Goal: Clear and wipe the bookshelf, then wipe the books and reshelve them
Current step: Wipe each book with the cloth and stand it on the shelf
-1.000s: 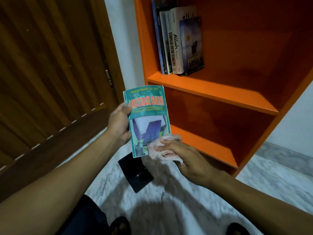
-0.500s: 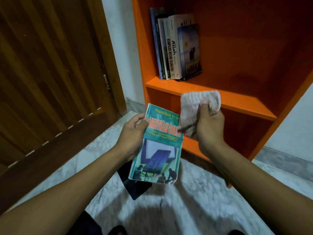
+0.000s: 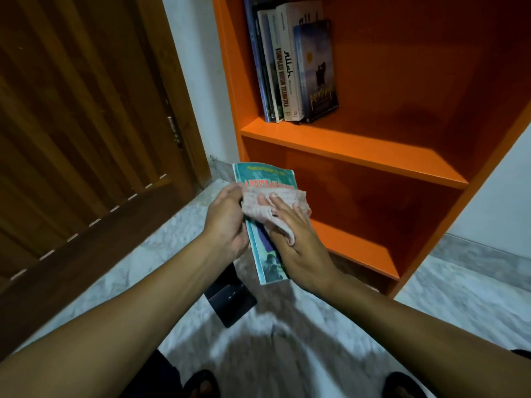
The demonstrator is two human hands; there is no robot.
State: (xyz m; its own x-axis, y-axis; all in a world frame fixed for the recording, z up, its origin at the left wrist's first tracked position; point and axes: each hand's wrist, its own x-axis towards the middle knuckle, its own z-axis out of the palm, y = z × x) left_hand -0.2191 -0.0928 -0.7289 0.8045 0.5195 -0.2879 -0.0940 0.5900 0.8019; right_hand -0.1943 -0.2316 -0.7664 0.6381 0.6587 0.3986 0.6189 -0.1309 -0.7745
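My left hand point(image 3: 227, 219) grips a teal paperback point(image 3: 263, 179) by its left edge, cover facing up, in front of the orange bookshelf point(image 3: 359, 150). My right hand point(image 3: 296, 239) lies flat on the cover with straight fingers and presses a pale pink cloth point(image 3: 267, 205) onto it. The cloth hides most of the red title. Several books point(image 3: 293, 64) stand upright at the left end of the upper shelf board. The lower shelf board point(image 3: 353, 248) holds nothing that I can see.
A dark flat book point(image 3: 230, 300) lies on the marble floor point(image 3: 448, 305) below my hands. A brown wooden door point(image 3: 86, 139) fills the left side. My feet in dark sandals point(image 3: 198, 383) show at the bottom edge.
My right hand came down from beside the book and now presses the cloth flat on the cover. The book has tilted flatter and sits a little higher against the shelf.
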